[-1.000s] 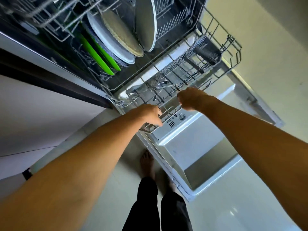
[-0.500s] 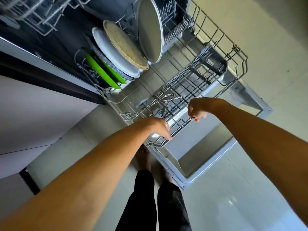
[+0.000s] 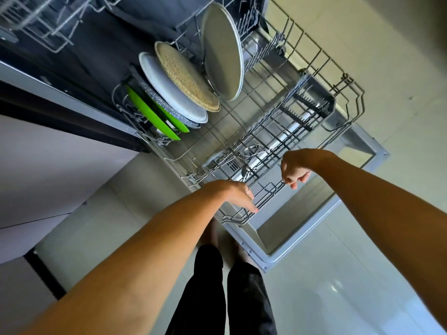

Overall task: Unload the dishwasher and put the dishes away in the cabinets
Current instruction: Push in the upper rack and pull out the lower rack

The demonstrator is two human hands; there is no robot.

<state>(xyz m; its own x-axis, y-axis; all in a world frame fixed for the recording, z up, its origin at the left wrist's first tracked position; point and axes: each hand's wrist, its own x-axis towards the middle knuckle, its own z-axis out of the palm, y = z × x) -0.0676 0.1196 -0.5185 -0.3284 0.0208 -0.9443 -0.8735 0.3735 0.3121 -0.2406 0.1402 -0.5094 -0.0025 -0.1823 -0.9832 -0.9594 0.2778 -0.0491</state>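
Lower rack [image 3: 271,112] sits pulled out over the open dishwasher door [image 3: 302,228], mid-frame, long axis running from 7 o'clock near the person up to 1 o'clock at the machine. Front rail is the near end, at about 6 o'clock of the rack.

Right hand [image 3: 296,169] at the rail's 3 o'clock end, fingers curled into a fist round the front wire, knuckles down, forearm coming in from 4 o'clock. Left hand [image 3: 235,193] at the 9 o'clock end of the same rail, palm down, fingers fairly straight and lying over the wire; whether they hook under it I cannot tell. Its forearm comes in from 7 o'clock.

Rack contents: plates stand on edge at its 10 o'clock side, all leaning the same way. From the outside in: two green plates [image 3: 154,117], a speckled grey plate [image 3: 157,103], a white plate [image 3: 169,90], a woven tan round mat [image 3: 186,76], then a large grey plate [image 3: 222,52] at 12 o'clock. Cutlery basket [image 3: 278,139] runs along the 4 o'clock side, a few pieces of metal cutlery [image 3: 251,153] lying at its near end.

Upper rack [image 3: 43,22] at 10 o'clock of frame. Cabinet front [image 3: 48,170] at 9 o'clock. Black trousers [image 3: 217,298] and bare feet on pale floor [image 3: 338,286] at 6 o'clock.
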